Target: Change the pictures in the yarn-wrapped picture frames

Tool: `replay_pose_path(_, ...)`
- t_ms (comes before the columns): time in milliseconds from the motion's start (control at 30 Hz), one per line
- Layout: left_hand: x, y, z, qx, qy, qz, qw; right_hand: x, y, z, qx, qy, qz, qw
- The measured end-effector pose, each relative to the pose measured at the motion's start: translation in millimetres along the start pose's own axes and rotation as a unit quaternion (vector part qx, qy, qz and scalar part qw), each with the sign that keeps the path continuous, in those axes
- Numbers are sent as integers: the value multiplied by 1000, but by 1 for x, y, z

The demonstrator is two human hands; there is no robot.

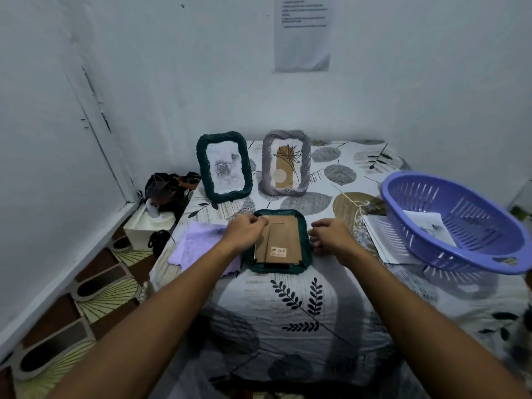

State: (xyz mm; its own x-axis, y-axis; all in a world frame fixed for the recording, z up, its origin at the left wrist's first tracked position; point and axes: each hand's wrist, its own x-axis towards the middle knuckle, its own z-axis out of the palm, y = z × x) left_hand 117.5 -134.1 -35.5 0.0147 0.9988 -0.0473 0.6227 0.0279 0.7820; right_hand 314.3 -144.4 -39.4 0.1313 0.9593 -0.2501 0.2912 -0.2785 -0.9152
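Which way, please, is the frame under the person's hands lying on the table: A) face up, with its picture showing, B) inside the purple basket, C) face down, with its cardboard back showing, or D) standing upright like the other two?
C: the dark green frame lies flat on the table with its brown cardboard back and barcode sticker facing up, the left hand at its top corner.

Matt brown cardboard backs the near yarn-wound frame (278,241); the right basket (452,223) is glossy plastic; the left cloth (198,246) looks nubbly.
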Motion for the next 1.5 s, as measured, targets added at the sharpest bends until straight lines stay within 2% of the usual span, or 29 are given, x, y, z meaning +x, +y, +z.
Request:
replay_pose_path(100, 3, 2, 1, -86, -2, -54, 995, 3, 1, 3, 43, -9, 22, 999)
replay_pose_path(233, 3, 5, -1, -213, -21, -121, 969, 4, -1, 3, 96, 1, 57, 994)
replay_pose_path(367, -1, 13, -4, -308, -43, -175, 934, -7, -12, -16, 219, -74, 99, 968)
replay_pose_path(467, -2, 20, -4, -333, -67, -175, 924, -10, -21, -31, 269, -85, 86, 955)
replay_pose_path(533, -2, 32, -3, -319, -71, -147, 933, -14, -31, -38, 273, -80, 60, 957)
replay_pose_path(633, -2, 62, 1, -294, -56, -85, 950, -25, -50, -42, 241, -57, -6, 969)
replay_pose_path(700, -6, 86, 3, -320, -77, -63, 942, -35, -63, -40, 198, -32, -63, 978)
replay_pose_path(900, -12, 111, 4, -427, -113, -54, 896, -48, -78, -30, 80, 14, -209, 975)
replay_pose_path(1067, -13, 105, 2, -502, -127, -53, 854, -52, -83, -28, 6, 18, -250, 968)
replay_pose_path(1167, -13, 97, -1, -547, -135, -57, 824, -52, -87, -29, -18, 60, -270, 961)
replay_pose_path(1367, -15, 71, -11, -617, -140, -74, 771, -29, -68, -44, -45, 158, -217, 962)
replay_pose_path(1433, -13, 61, -11, -620, -132, -85, 769, -26, -57, -44, 4, 121, -155, 981)
replay_pose_path(1500, -10, 51, -8, -621, -123, -99, 768, -28, -50, -40, 103, 49, -73, 991)
